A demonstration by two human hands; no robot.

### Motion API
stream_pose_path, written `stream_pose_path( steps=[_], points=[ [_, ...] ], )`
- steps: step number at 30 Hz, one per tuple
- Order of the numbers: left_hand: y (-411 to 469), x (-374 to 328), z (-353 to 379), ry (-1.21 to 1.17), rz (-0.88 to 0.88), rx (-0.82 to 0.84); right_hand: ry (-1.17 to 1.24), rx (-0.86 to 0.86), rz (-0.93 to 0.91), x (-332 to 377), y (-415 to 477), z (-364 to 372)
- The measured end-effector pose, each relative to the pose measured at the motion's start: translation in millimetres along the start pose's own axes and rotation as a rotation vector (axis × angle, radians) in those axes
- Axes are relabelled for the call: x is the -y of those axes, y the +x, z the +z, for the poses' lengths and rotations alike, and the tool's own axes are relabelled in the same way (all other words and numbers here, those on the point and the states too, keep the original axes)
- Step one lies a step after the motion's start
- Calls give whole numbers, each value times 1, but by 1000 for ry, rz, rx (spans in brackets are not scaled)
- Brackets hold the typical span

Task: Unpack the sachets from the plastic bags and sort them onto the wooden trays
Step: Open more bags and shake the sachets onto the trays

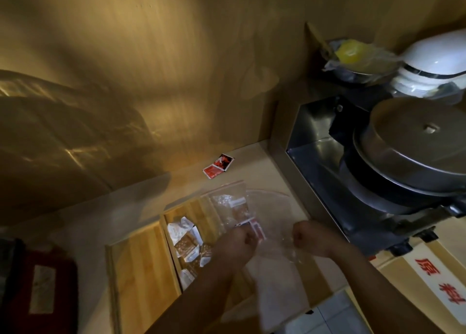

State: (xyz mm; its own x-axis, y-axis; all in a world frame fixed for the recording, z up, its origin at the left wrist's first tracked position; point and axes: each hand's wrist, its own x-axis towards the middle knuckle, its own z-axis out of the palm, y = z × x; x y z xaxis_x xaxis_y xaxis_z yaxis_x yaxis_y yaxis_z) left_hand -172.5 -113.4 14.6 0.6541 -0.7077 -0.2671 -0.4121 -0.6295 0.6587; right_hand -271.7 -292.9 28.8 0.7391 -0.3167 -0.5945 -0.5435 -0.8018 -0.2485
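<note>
My left hand [235, 241] and my right hand [309, 236] are both clenched on a clear plastic bag [273, 235], one on each side of it. Red sachets [256, 229] show through the bag beside my left hand. A second clear bag [230, 204] with sachets inside lies just behind it, over the wooden tray [201, 214]. That tray holds several white and brown sachets [187, 243]. Another wooden tray [141, 270] lies to its left. Two red sachets [219, 166] lie loose on the counter near the wall.
A metal machine with a round lid [408, 152] stands at the right. Behind it are a white appliance [433, 64] and a bowl with a yellow thing in plastic [353, 54]. A dark red box [40, 288] sits at the far left. A wooden wall rises behind the counter.
</note>
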Motion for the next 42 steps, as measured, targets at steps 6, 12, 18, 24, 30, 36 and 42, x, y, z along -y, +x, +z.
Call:
stream_pose_path(
  steps=[6,12,18,24,30,36,42],
  points=[
    [18,27,-18,-315,-385,-290,238,-344,-71,53,26,-34],
    [27,41,-23,-524,-590,-271,397,-346,-76,89,67,-31],
    [31,41,-24,-756,-682,-256,562,-177,93,102,95,-47],
    [34,52,-16,-859,-642,-222,816,-39,132,79,144,-38],
    [35,49,-21,-939,-618,-280,896,13,-5,91,131,-57],
    [25,38,-38,-1172,-627,-253,1111,36,-200,100,115,-75],
    [4,24,-73,-1167,-298,-279,1137,13,-364,123,105,-86]
  ],
)
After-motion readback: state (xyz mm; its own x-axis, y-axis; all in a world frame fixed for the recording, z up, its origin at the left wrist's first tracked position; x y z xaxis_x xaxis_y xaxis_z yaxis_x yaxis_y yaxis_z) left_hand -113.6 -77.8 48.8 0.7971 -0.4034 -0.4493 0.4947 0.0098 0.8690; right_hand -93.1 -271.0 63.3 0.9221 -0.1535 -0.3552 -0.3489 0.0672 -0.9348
